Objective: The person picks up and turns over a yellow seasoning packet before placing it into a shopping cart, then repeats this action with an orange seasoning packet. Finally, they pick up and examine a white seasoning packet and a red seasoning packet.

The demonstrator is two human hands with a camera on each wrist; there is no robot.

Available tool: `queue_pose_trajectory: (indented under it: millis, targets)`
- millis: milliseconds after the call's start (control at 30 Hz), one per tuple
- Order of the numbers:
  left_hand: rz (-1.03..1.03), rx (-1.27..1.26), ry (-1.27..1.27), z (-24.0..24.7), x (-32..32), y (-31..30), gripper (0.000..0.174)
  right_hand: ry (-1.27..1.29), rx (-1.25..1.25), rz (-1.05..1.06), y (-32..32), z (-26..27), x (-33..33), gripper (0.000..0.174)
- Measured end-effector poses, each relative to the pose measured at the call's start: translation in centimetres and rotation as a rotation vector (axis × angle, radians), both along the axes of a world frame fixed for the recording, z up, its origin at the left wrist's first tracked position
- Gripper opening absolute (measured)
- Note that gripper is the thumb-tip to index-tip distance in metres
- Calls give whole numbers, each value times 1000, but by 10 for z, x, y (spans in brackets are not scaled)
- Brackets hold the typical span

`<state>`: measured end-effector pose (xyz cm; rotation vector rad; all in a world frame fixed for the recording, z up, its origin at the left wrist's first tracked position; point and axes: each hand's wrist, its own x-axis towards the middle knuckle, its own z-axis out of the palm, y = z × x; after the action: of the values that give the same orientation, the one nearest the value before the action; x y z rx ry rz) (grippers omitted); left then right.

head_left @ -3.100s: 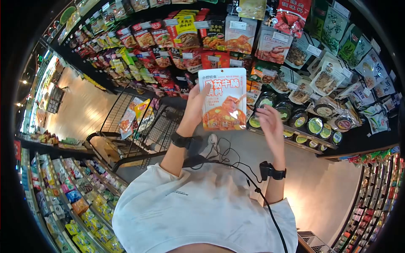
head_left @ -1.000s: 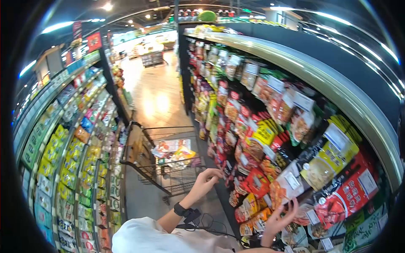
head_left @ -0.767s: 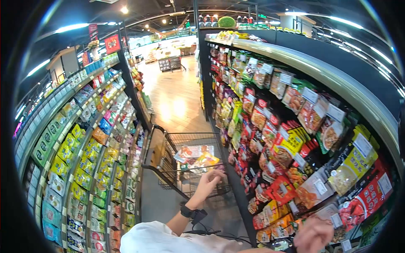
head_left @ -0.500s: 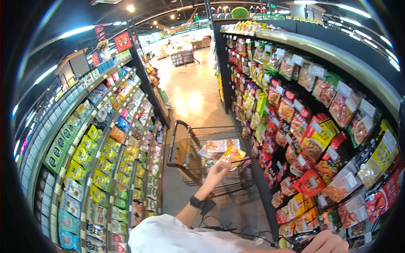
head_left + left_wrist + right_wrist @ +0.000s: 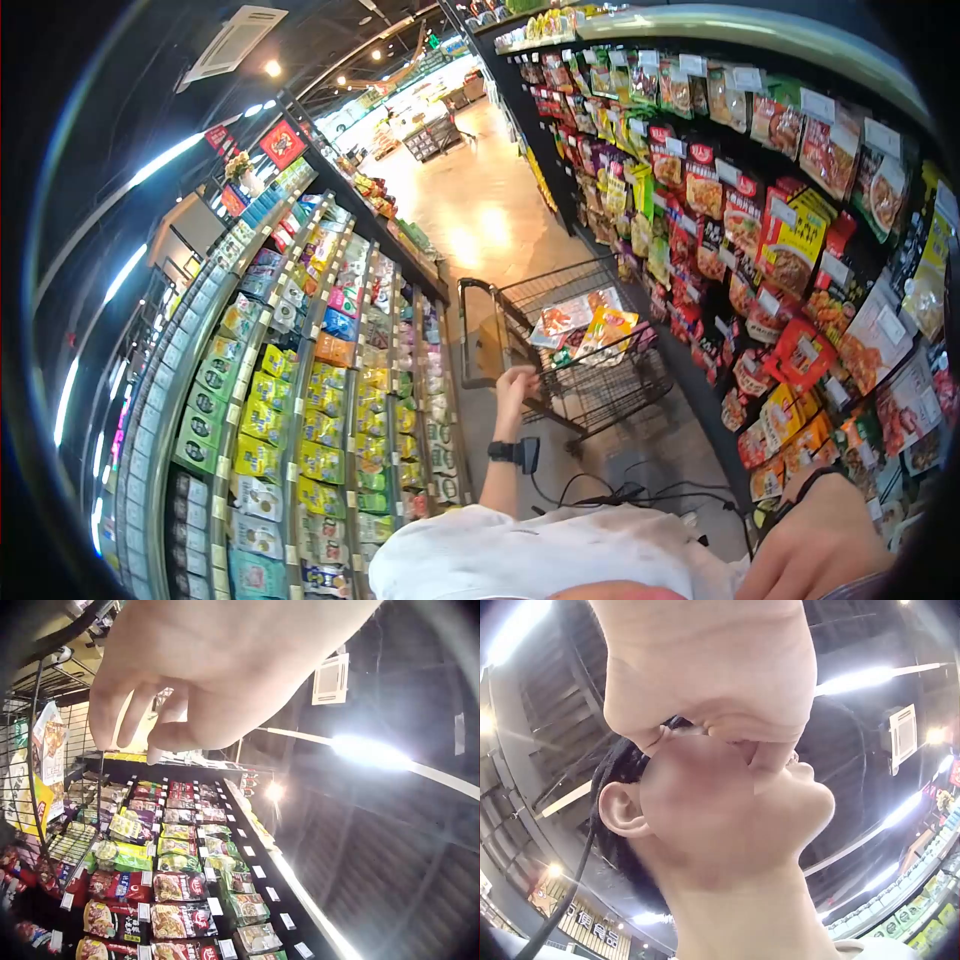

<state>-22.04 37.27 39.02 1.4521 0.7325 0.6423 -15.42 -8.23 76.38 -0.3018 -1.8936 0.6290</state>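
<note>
My left hand (image 5: 517, 387) hangs over the near edge of the shopping cart (image 5: 575, 402) in the head view, its fingers loosely bent with nothing in them. The left wrist view shows the same hand (image 5: 202, 671) from close by, the cart's wires to its left. Inside the cart lie a white-and-red packet (image 5: 568, 318) and a yellow-orange packet (image 5: 612, 328). At the lower right of the head view is my raised right hand (image 5: 825, 540). In the right wrist view the right hand (image 5: 712, 667) is against or close to the head, with its fingertips hidden and no item visible.
Racks of hanging food packets (image 5: 742, 215) rise on the right. Shelves of small bags (image 5: 262, 405) line the left side. Black cables (image 5: 610, 495) hang near my waist. The aisle floor (image 5: 480, 225) runs ahead past the cart.
The packet held in my left hand at first is no longer in either hand. The view has turned toward the cart and aisle. My right hand has risen from the rack toward the head.
</note>
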Motion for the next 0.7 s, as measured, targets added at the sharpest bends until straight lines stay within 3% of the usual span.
queue_pose_trajectory:
  millis: [133, 233, 300, 367, 600, 667, 700]
  targets:
    - [-7, -65, 46, -7, 0, -4, 21, 33, 145, 228, -7, -13, 15, 21]
    - [-32, -70, 17, -8, 9, -14, 22, 1, 195, 282, -10, -9, 24, 16]
    - [-30, -31, -38, -7, 15, -24, 22, 30, 156, 150, -14, -10, 18, 19]
    - [-39, -45, -32, 6, 19, -37, 21, 132, 62, -108, -25, -12, -2, 37]
    - [-114, -59, -54, 3, 41, -58, 19, -79, -51, -227, -48, -4, 4, 19]
    - [-125, -26, -30, 8, 44, -65, 19, -167, -60, -390, -64, 3, 1, 15]
    - [-137, -24, -61, 9, 42, -70, 19, -151, -75, -589, -71, 8, -6, 14]
